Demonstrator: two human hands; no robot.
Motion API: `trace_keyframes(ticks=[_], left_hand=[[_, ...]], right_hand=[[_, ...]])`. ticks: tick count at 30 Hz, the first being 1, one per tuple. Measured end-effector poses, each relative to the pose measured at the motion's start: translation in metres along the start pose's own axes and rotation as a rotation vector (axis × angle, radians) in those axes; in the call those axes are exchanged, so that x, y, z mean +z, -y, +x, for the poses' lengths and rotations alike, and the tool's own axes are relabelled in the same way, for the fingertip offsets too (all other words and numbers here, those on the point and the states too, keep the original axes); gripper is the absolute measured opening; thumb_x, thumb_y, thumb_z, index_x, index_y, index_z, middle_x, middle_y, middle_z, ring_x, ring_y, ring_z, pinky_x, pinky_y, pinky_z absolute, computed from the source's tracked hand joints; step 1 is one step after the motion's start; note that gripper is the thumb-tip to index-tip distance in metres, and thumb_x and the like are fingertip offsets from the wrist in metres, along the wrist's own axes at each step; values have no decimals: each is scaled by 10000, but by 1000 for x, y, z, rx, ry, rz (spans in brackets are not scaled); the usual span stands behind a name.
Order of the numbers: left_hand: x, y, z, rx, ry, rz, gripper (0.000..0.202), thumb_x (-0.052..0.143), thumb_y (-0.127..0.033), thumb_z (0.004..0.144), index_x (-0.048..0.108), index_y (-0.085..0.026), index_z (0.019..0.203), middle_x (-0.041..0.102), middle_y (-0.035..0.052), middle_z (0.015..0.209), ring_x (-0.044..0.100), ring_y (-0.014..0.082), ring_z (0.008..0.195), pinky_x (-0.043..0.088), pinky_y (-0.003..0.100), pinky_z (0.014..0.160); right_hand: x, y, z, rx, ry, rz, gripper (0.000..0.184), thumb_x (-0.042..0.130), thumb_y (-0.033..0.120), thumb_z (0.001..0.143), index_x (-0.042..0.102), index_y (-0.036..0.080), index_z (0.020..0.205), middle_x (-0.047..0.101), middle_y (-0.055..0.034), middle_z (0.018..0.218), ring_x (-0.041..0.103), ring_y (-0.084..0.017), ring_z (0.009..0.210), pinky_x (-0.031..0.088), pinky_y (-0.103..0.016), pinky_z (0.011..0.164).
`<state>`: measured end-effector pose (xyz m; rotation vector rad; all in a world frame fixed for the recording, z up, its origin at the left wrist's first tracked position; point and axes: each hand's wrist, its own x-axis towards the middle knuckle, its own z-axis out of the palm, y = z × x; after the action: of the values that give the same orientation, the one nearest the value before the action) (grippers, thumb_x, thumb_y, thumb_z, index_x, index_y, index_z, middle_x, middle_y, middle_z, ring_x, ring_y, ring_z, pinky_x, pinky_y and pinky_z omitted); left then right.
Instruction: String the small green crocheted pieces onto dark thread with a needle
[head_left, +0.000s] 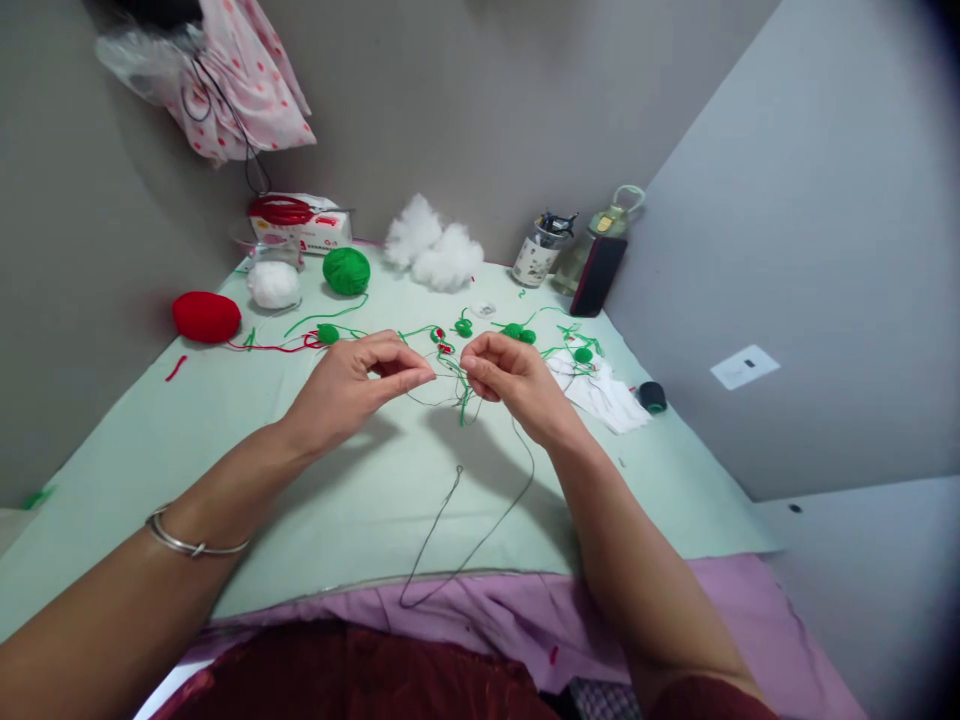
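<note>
My left hand [364,385] is closed in a pinch, with a thin dark thread [527,480] at its fingertips. My right hand [517,385] faces it, also pinched, with thread at its fingers. More thread hangs in loops between the hands, and a long slack length runs down past the table's front edge and back up. Just behind the fingertips are a small red, white and green yarn piece [442,341] and a small green yarn piece [463,326]; whether the thread joins them I cannot tell.
Behind the hands are red [206,317], white [274,285] and green [346,271] yarn balls and white stuffing [435,250]. A pen cup [535,258], a bottle [576,262] and a leaning phone [600,276] stand back right. White tissue [604,396] and a black roll [652,397] lie right.
</note>
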<state>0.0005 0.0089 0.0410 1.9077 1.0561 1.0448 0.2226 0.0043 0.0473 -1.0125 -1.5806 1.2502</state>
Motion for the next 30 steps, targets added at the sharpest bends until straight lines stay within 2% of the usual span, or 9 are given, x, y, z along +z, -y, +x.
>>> trace_keyframes(ticks=[5, 14, 17, 21, 23, 24, 26, 28, 30], left_hand=[[3, 4, -1, -20, -31, -17, 123, 736, -334, 857, 777, -223, 821, 668, 12, 838, 577, 142, 760, 455, 280, 711], [4, 4, 1, -66, 2, -54, 167, 703, -355, 872, 744, -210, 801, 636, 0, 818, 543, 128, 728, 422, 280, 691], [4, 7, 3, -87, 4, -60, 186, 681, -356, 878, 717, -199, 785, 630, -1, 791, 538, 129, 720, 420, 276, 690], [-4, 15, 5, -136, -104, -25, 196, 691, -383, 855, 705, -193, 805, 648, 9, 803, 535, 135, 707, 419, 277, 673], [-7, 17, 4, -148, -103, 3, 202, 699, -393, 841, 708, -195, 803, 662, 13, 819, 544, 140, 713, 413, 278, 666], [-8, 17, 3, -155, -61, 14, 203, 702, -396, 835, 712, -197, 797, 665, 12, 812, 548, 141, 712, 410, 278, 661], [-5, 14, -1, -170, 106, 27, 202, 700, -395, 831, 722, -201, 779, 665, 8, 781, 546, 144, 697, 402, 278, 643], [4, 10, -6, -179, 308, 31, 188, 691, -377, 835, 733, -204, 776, 670, 8, 776, 548, 150, 698, 403, 280, 642], [17, 8, -12, -166, 457, 52, 165, 688, -361, 839, 741, -209, 808, 676, 12, 804, 563, 161, 730, 412, 286, 663]], right_hand=[[-1, -5, 0, 27, 20, 15, 302, 754, 445, 851, 639, 167, 832, 565, 35, 643, 456, -75, 583, 362, -231, 565], [-3, -3, -4, 147, 193, -39, 275, 767, 420, 828, 730, 156, 894, 615, 18, 623, 538, -89, 595, 377, -218, 542], [-3, -4, -3, 183, 170, -50, 256, 770, 399, 812, 716, 150, 830, 609, 17, 610, 519, -81, 576, 359, -214, 528], [-5, -5, -2, 207, 97, -53, 222, 761, 363, 800, 706, 148, 794, 586, 21, 589, 505, -78, 559, 346, -215, 517], [-7, -5, -1, 204, 64, -57, 214, 756, 359, 803, 708, 150, 800, 579, 24, 588, 499, -77, 560, 345, -214, 517], [-8, -5, -1, 196, 46, -57, 211, 754, 357, 802, 707, 151, 802, 577, 24, 588, 495, -76, 559, 343, -213, 516], [-11, -6, 1, 177, 10, -58, 209, 754, 353, 798, 702, 151, 792, 572, 27, 583, 480, -73, 553, 339, -213, 513], [-12, -7, 2, 164, -19, -58, 214, 756, 355, 790, 691, 152, 777, 570, 28, 576, 462, -70, 543, 336, -215, 509], [-13, -9, 3, 159, -35, -54, 222, 760, 361, 781, 683, 153, 771, 570, 30, 572, 448, -67, 534, 336, -217, 506]])
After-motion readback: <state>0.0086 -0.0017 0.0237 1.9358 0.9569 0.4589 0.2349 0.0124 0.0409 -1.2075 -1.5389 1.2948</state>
